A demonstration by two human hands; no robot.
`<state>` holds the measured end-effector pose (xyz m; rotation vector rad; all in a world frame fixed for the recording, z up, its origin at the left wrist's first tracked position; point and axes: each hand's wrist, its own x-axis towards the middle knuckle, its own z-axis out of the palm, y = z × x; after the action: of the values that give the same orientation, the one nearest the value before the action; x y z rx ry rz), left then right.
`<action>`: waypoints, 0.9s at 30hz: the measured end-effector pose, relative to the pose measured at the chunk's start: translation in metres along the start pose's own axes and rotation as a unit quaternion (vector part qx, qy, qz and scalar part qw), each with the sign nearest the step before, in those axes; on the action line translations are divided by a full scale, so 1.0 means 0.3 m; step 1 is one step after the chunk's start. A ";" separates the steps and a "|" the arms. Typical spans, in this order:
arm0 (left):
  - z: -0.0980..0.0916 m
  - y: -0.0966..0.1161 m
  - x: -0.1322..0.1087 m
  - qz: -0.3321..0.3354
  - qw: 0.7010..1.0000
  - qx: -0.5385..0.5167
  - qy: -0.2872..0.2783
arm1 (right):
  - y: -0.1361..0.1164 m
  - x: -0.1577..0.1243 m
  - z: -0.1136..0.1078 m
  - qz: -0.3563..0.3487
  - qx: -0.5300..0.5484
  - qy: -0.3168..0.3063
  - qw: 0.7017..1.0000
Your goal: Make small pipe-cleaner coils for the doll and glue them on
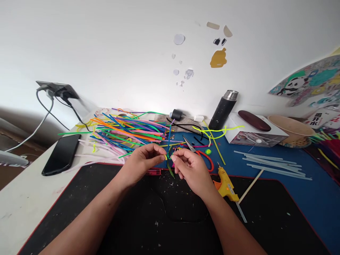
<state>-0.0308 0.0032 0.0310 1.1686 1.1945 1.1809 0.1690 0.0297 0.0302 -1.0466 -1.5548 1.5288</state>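
Observation:
In front of me, above the black mat, my left hand (pixel 143 159) and my right hand (pixel 190 166) almost meet, each in a pinch. A short yellow pipe cleaner (pixel 166 157) shows at my left fingertips. Between the hands a blue pipe cleaner (pixel 169 140) stands upright, with a green bend at its lower end, where my right thumb and forefinger close on it. A narrow green leaf-like piece (pixel 170 169) hangs below. Behind the right hand lie scissors with red-orange handles (pixel 209 161), partly covered. How the small pieces join is hidden by my fingers.
Left of the hands spreads a pile of coloured pipe cleaners (pixel 132 129), near a black phone (pixel 62 154). Right of them are a yellow glue gun (pixel 227 184), glue sticks (pixel 276 164), a black flask (pixel 223 109), a white box (pixel 239 131) and a bowl (pixel 290 129).

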 end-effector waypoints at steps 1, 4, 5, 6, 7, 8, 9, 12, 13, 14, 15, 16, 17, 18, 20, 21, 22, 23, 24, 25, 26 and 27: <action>-0.001 0.001 -0.001 0.000 1.000 0.000 0.001 | 0.000 0.000 0.000 0.000 0.000 0.002 1.000; -0.001 0.004 -0.002 0.002 1.000 0.003 0.003 | 0.003 0.001 0.001 0.006 0.001 0.006 1.000; -0.002 0.003 -0.002 0.003 1.000 0.003 0.004 | 0.005 0.001 0.001 0.006 0.002 0.006 1.000; -0.003 0.003 -0.002 0.004 1.000 0.002 0.005 | 0.006 0.001 0.002 0.006 0.003 0.007 1.000; -0.004 0.001 -0.002 0.005 1.000 0.001 0.006 | 0.008 0.001 0.002 0.006 0.003 0.007 1.000; -0.006 0.000 -0.002 0.006 1.000 0.000 0.008 | 0.009 0.001 0.002 0.005 0.003 0.007 1.000; -0.008 -0.002 -0.002 0.006 1.000 -0.001 0.010 | 0.010 0.001 0.003 0.005 0.002 0.008 1.000; -0.014 -0.008 -0.001 0.004 1.000 -0.008 0.021 | 0.010 0.001 0.004 0.009 -0.003 0.011 1.000; -0.015 -0.010 0.000 0.002 1.000 -0.015 0.026 | 0.009 0.001 0.004 0.011 -0.003 0.010 1.000; -0.016 -0.011 0.001 0.001 0.999 -0.025 0.033 | 0.009 0.001 0.005 0.013 -0.004 0.009 1.000; -0.016 -0.013 0.002 -0.001 0.999 -0.035 0.041 | 0.008 0.002 0.006 0.014 -0.004 0.006 1.000; -0.016 -0.015 0.003 -0.003 0.998 -0.046 0.048 | 0.008 0.002 0.007 0.016 -0.005 0.003 1.000; -0.016 -0.016 0.004 -0.006 0.997 -0.055 0.055 | 0.008 0.002 0.008 0.017 -0.007 0.000 1.000; -0.015 -0.016 0.005 -0.009 0.996 -0.062 0.060 | 0.008 0.001 0.009 0.018 -0.009 -0.003 1.000; -0.014 -0.016 0.007 -0.016 0.995 -0.071 0.067 | 0.010 0.000 0.011 0.018 -0.014 -0.008 1.000; -0.013 -0.015 0.007 -0.019 0.995 -0.075 0.068 | 0.010 -0.001 0.011 0.019 -0.016 -0.010 1.000; -0.012 -0.013 0.008 -0.020 0.994 -0.080 0.068 | 0.011 -0.002 0.012 0.019 -0.017 -0.012 1.000; -0.011 -0.012 0.008 -0.021 0.994 -0.085 0.069 | 0.011 -0.003 0.012 0.019 -0.018 -0.015 1.000; -0.010 -0.010 0.008 -0.021 0.993 -0.090 0.070 | 0.011 -0.003 0.012 0.020 -0.019 -0.017 0.999; -0.009 -0.008 0.007 -0.021 0.993 -0.096 0.072 | 0.011 -0.004 0.012 0.020 -0.021 -0.019 0.999; -0.009 -0.007 0.007 -0.022 0.992 -0.101 0.074 | 0.010 -0.004 0.012 0.020 -0.023 -0.021 0.999; -0.008 -0.005 0.007 -0.023 0.991 -0.106 0.076 | 0.010 -0.003 0.012 0.020 -0.026 -0.022 0.999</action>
<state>-0.0331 0.0054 0.0292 0.9014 1.1695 1.3455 0.1663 0.0272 0.0270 -1.0853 -1.6218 1.5553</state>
